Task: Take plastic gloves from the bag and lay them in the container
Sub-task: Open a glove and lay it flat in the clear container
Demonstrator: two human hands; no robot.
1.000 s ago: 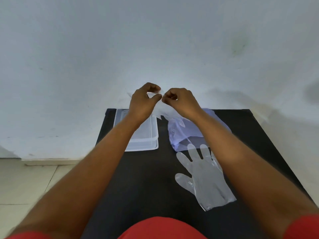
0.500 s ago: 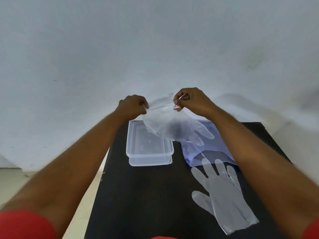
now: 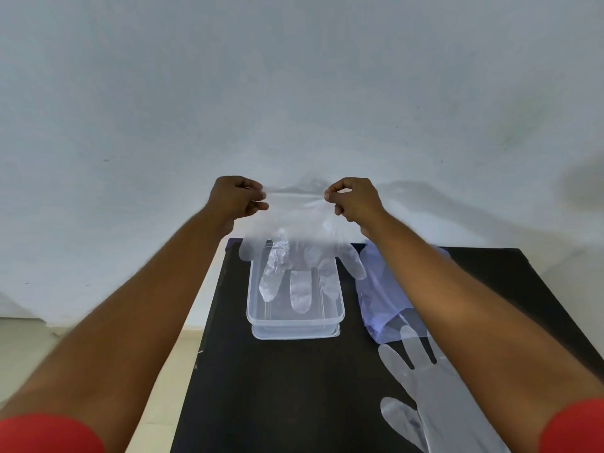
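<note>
A clear plastic glove (image 3: pixel 299 253) hangs stretched by its cuff between my left hand (image 3: pixel 237 199) and my right hand (image 3: pixel 353 199), both pinched on its top corners. Its fingers dangle down over and into the clear rectangular container (image 3: pixel 295 325) on the black table. The bluish plastic bag (image 3: pixel 380 289) lies just right of the container, partly hidden by my right forearm. A second clear glove (image 3: pixel 425 397) lies flat on the table at the front right, fingers pointing away from me.
The black table (image 3: pixel 277 393) stands against a white wall (image 3: pixel 294 93); its left edge drops to a tiled floor (image 3: pixel 19 348). Red sleeves show at both bottom corners.
Both hands have moved apart and spread the glove wide by its cuff. The glove went from beside the container to hanging over it, fingers inside. The view tilted up and shifted.
</note>
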